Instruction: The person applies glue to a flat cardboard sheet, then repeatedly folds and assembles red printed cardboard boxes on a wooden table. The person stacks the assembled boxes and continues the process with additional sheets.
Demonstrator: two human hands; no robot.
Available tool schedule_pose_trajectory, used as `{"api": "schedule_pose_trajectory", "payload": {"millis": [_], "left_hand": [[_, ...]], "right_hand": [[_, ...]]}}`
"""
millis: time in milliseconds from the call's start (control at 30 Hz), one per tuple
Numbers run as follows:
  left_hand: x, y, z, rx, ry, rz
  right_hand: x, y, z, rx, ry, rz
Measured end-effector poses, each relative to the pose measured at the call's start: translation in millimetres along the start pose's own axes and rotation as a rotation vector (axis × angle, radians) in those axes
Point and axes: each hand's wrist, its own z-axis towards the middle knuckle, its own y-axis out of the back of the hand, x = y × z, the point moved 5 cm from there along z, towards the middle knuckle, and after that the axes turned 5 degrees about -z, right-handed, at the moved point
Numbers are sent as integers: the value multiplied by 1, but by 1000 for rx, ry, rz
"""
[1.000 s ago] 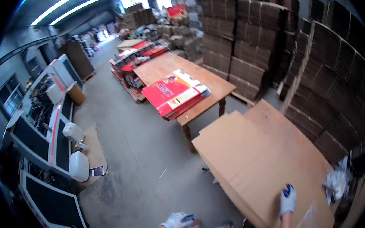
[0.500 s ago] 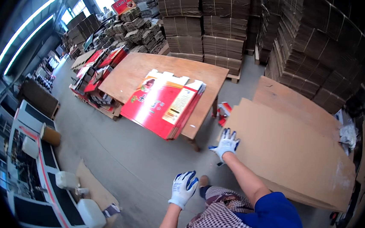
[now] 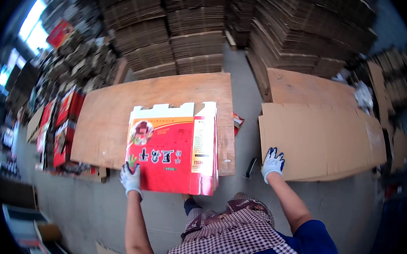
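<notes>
A stack of flat red printed carton blanks [image 3: 166,138], with white notched flaps along the far side, lies on the front of a wooden table [image 3: 104,114]. At its near left corner is my left hand [image 3: 131,178], in a white and blue work glove, fingers stretched against the edge. To the right, a pile of plain brown cardboard sheets [image 3: 322,141] rests on a second wooden table [image 3: 307,87]. My right hand [image 3: 273,165], gloved alike, lies with fingers spread on that pile's near left corner. Neither hand visibly lifts a sheet.
Tall bundles of flat brown cardboard [image 3: 196,31] stand behind the tables. More red cartons [image 3: 65,125] are heaped left of the first table. A dark-handled tool [image 3: 250,168] shows between the tables. Crumpled clear plastic [image 3: 363,97] sits at the far right table edge.
My left hand has gone from hanging free to the corner of the red carton stack. My right hand stays at the brown pile. The view has turned and both tables appear straighter.
</notes>
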Motion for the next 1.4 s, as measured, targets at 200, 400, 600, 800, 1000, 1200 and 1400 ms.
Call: {"api": "schedule_pose_trajectory", "payload": {"millis": [200,400,600,800,1000,1200,1400], "left_hand": [[59,-97,140,401,198,-376],[-2,-64,100,312,-75,-108],[1,-65,93,108,-659,-8],[11,-71,106,209,-493,-508],[27,-71,121,638,130,-1624],[28,-62,123,397,-115,-973],[-128,-47,62,442,-895,-233]], "right_hand": [[-29,80,-40,-100,-95,148],[-51,301,-186,-665,-152,502],[-25,409,-325,-872,-68,1588],[80,291,-254,-454,-202,1609],[226,6,-131,97,-165,1740],[258,-6,-131,205,-53,1648],[261,17,-139,143,-87,1606]]}}
